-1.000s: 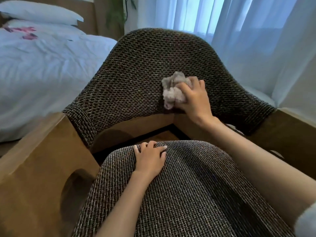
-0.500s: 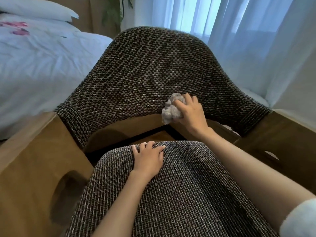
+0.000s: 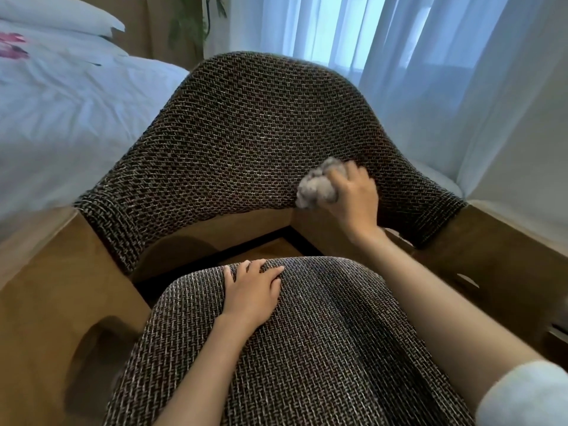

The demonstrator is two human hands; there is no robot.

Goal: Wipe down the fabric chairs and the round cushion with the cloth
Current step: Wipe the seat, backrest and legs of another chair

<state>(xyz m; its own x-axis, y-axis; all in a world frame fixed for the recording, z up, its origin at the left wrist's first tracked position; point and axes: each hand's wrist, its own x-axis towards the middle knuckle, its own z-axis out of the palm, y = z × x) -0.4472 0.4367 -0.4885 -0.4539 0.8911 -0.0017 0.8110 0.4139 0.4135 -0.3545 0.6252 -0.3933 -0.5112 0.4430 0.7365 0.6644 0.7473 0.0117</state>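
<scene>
So a bunched-up grey cloth (image 3: 318, 186) is gripped in the right hand (image 3: 353, 195), fingers curled tight around it, and it's pressed against the lower right part of the woven backrest (image 3: 246, 139), right of center in the frame. The cloth is a bit blurred, so its exact folds can't be made out. The left hand (image 3: 250, 293) is laid flat on the seat cushion (image 3: 307, 348) in the lower middle of the frame, palm down, fingers slightly spread and resting near the cushion's far edge, nothing held in it. Same dark tweedy weave is seen on both the backrest and the cushion. The fabric parts are framed by a brown wooden chair frame (image 3: 61, 287), with a rounded cutout visible at the lower left. A white sleeve (image 3: 522, 395) is glimpsed at the bottom right corner on the right arm. A bed with white sheets (image 3: 61, 103) is seen at the upper left, with a pillow (image 3: 61, 13) at the top edge, and sheer white curtains (image 3: 430, 56) are hung across the upper right.
</scene>
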